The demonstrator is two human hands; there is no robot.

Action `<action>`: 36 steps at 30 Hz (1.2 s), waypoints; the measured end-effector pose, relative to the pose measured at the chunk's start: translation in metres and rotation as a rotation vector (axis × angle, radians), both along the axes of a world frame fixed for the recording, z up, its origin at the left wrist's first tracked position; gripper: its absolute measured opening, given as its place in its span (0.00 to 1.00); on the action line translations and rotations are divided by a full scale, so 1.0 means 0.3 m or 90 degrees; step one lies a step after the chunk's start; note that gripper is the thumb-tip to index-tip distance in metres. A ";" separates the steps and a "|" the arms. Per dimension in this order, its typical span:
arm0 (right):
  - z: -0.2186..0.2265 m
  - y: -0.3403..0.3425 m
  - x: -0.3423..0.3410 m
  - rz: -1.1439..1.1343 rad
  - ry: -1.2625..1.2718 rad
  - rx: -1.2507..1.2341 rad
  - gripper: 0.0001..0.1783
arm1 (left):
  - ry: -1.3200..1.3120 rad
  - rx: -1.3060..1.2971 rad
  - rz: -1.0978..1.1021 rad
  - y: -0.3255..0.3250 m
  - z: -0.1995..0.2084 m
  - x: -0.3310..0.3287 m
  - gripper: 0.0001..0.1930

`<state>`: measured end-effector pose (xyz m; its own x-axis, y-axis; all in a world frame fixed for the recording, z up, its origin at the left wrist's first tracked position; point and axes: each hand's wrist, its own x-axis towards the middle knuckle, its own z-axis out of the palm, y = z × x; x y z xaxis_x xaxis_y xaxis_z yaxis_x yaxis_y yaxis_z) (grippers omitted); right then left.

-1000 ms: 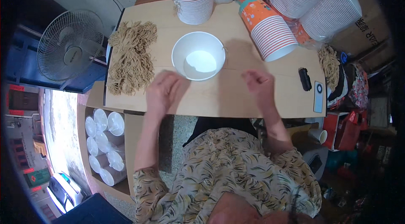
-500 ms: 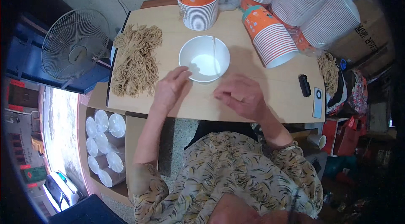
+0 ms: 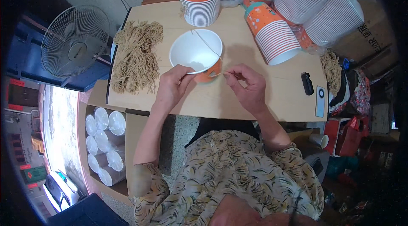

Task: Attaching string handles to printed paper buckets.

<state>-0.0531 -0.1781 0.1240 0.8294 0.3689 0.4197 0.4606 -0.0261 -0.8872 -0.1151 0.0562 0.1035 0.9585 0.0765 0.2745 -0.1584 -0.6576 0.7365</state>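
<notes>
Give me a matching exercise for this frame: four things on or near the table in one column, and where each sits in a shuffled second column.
Things:
1. Pile of tan string
2. White paper bowl
3. Electric fan
4. Small black object

Places:
A. Off the table, beyond its left edge
B. On the table's right part, beside a flat grey device
C. On the table's left part
D. Mid-table, at the fingers of the left hand, with a string across its rim leading to the right hand

Pairs: 1-C, 2-D, 3-A, 4-B
</notes>
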 end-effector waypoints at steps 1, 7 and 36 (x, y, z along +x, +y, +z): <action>-0.006 0.003 -0.002 0.002 0.000 -0.007 0.05 | -0.062 0.094 0.005 -0.013 -0.003 -0.008 0.08; -0.039 0.029 -0.022 0.003 -0.001 -0.052 0.04 | -0.182 0.232 0.033 -0.082 -0.053 -0.080 0.16; -0.094 0.060 -0.011 0.018 0.007 -0.043 0.05 | -0.255 0.398 0.007 -0.097 -0.029 -0.101 0.19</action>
